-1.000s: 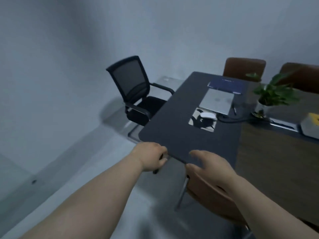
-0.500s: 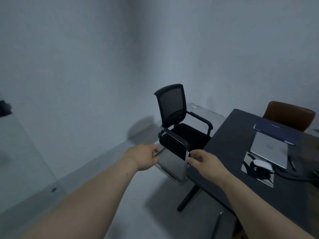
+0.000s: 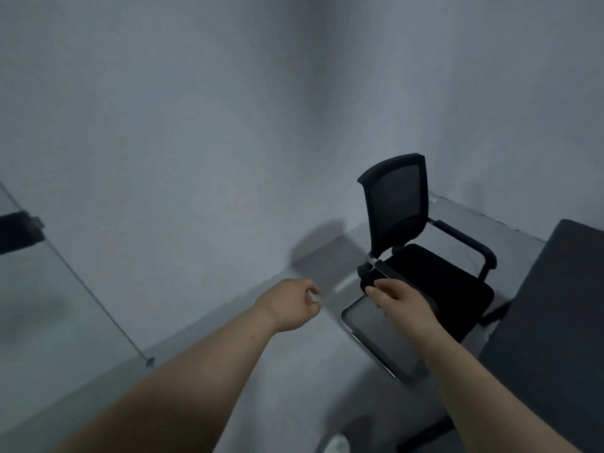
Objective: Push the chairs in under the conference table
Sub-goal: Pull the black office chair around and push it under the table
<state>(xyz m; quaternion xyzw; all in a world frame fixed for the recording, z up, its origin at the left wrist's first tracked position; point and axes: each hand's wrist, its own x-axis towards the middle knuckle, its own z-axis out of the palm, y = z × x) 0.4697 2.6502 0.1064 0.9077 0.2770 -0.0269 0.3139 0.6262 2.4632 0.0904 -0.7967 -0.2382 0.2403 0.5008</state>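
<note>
Swung left since earlier frame: surface (image 3: 555, 305) now only dark corner at right edge, black mesh office chair (image 3: 425, 256) nearer, both hands off surface edge.

Chair stands clear of surface, seat facing it, not yet under. Sled-type metal base, no casters seen: likely slides stiffly, moderate weight, may scrape. Best hold: top of rigid backrest or both armrests.

Left hand (image 3: 291, 304) loosely curled, holding nothing. Right hand (image 3: 400, 299) relaxed, fingers extended toward near armrest; contact unclear.

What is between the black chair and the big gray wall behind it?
In the head view, only bare gray floor with the chair's shadow lies between the black chair and the wall.
</note>
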